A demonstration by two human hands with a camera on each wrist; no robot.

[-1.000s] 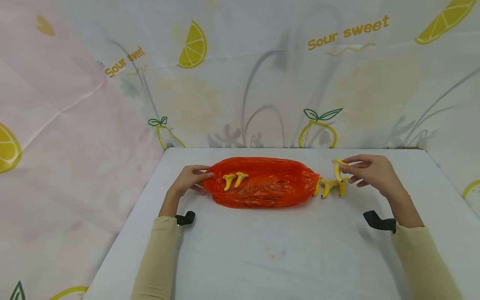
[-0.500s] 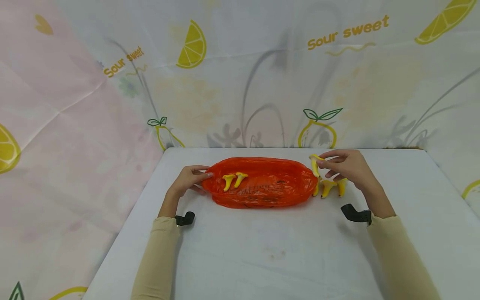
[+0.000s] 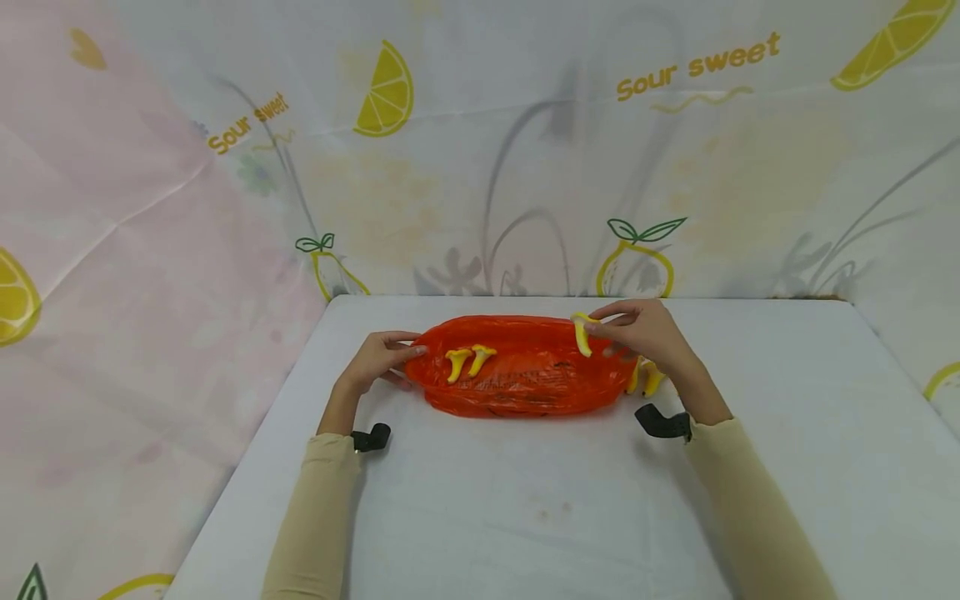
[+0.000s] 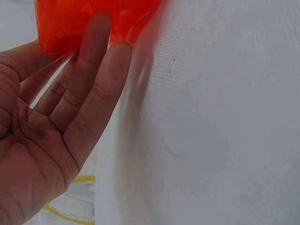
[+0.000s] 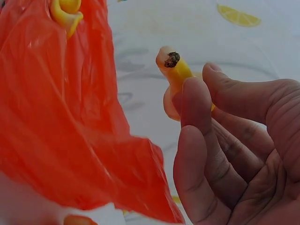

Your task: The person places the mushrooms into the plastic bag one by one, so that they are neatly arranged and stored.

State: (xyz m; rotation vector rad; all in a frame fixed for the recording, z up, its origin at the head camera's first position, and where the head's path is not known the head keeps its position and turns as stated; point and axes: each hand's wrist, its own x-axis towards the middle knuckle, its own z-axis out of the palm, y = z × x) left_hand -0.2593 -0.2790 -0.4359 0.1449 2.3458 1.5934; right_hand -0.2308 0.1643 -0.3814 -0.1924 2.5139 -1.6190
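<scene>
An orange-red plastic bag (image 3: 525, 387) lies spread wide on the table, with printing on it. My left hand (image 3: 375, 360) pinches the bag's left end between thumb and fingers; in the left wrist view the other fingers (image 4: 101, 96) stretch beneath it. My right hand (image 3: 643, 329) holds a yellow trumpet-shaped mushroom (image 3: 582, 335) above the right part of the bag. The right wrist view shows that mushroom's stem (image 5: 180, 75) with a dark tip. Two similar mushrooms (image 3: 480, 358) lie side by side in the left part of the bag.
More yellow mushrooms (image 3: 652, 381) lie on the table by the bag's right end, partly hidden by my right hand. The white table (image 3: 540, 500) meets a lemon-printed cloth (image 3: 465, 167) at its back edge. Each wrist wears a black mount (image 3: 663, 422).
My right hand has carried the mushroom leftward from beside the bag to above its right part. My left hand and the bag have hardly moved.
</scene>
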